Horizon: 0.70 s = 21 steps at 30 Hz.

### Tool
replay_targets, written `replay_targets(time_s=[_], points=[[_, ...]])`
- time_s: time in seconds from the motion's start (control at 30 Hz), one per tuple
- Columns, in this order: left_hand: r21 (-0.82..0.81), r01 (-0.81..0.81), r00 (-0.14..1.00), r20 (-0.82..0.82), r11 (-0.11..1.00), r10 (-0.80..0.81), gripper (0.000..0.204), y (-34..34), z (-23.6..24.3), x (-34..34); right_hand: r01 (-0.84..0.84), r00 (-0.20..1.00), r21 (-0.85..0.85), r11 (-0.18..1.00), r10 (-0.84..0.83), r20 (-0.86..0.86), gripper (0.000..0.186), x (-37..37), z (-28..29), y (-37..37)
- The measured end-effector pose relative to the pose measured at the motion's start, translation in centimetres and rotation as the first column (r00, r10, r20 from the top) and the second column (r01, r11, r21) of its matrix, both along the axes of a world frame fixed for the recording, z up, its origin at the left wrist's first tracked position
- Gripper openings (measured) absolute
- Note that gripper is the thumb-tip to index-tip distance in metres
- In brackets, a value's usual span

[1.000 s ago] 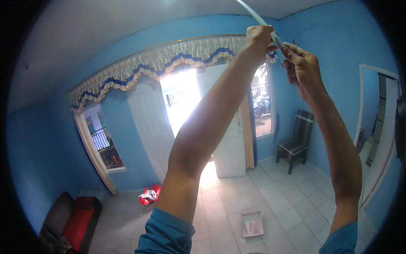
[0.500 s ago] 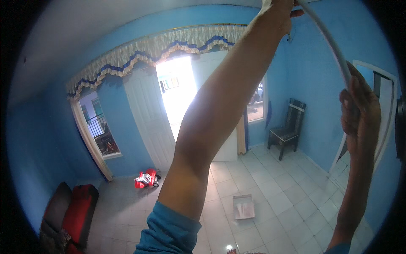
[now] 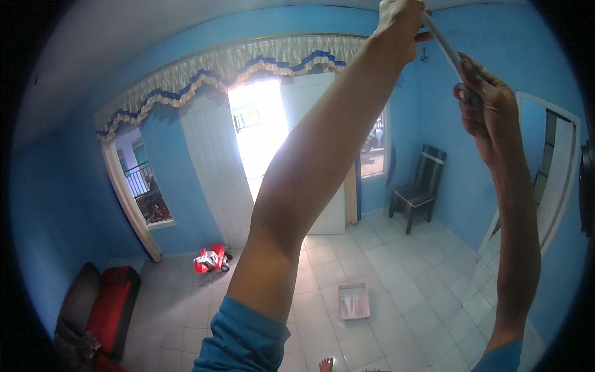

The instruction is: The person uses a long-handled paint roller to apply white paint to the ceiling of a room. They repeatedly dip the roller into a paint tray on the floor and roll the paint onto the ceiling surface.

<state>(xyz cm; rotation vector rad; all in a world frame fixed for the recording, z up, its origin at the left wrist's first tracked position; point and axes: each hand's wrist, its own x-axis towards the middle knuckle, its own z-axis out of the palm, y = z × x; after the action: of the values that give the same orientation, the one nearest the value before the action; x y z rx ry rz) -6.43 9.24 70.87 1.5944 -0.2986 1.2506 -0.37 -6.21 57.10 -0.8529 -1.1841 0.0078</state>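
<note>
Both of my arms are raised, in blue sleeves. My left hand (image 3: 400, 26) is at the top edge of the view, closed round the upper part of a slim pale grey pole (image 3: 442, 42); some of its fingers are cut off or turned away. Lower and to the right, my right hand (image 3: 488, 102) grips the same pole near its lower visible end, fingers curled round it. The pole slants up to the left between the hands. Whatever is at its far end lies outside the picture.
On the tiled floor ahead is a shallow box (image 3: 341, 305) with pale contents. A red toy vehicle (image 3: 211, 258) stands farther left, a red-black sofa (image 3: 113, 304) at the left. A dark chair (image 3: 418, 189) stands by the far right corner. A ruffled valance (image 3: 211, 77) hangs above an open doorway.
My right hand has moved up and to the left along with the pole, closer to my left hand. The pole's visible stretch is shorter. My left hand has hardly moved.
</note>
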Motion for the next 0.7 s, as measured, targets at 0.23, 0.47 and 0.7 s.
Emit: replay_targets(time_s=[0.23, 0.47, 0.7], points=[[-0.026, -0.060, 0.997, -0.058, 0.998, 0.059, 0.021, 8.7, -1.2, -3.2, -0.162, 0.985, 0.036, 0.986, 0.164, -0.051, 0.047, -1.2, 2.3, 12.9], [0.009, -0.140, 0.984, -0.112, 0.990, 0.140, 0.024, 15.4, 0.0, -4.1, -0.245, 0.967, 0.098, 0.965, 0.250, -0.045, 0.045, -2.0, 3.2, 19.8], [0.067, -0.062, 0.997, -0.033, 0.996, 0.064, 0.025, 11.3, 0.3, -4.4, 0.073, 0.987, 0.166, 0.983, -0.047, -0.152, 0.053, -3.1, 0.7, 14.2]])
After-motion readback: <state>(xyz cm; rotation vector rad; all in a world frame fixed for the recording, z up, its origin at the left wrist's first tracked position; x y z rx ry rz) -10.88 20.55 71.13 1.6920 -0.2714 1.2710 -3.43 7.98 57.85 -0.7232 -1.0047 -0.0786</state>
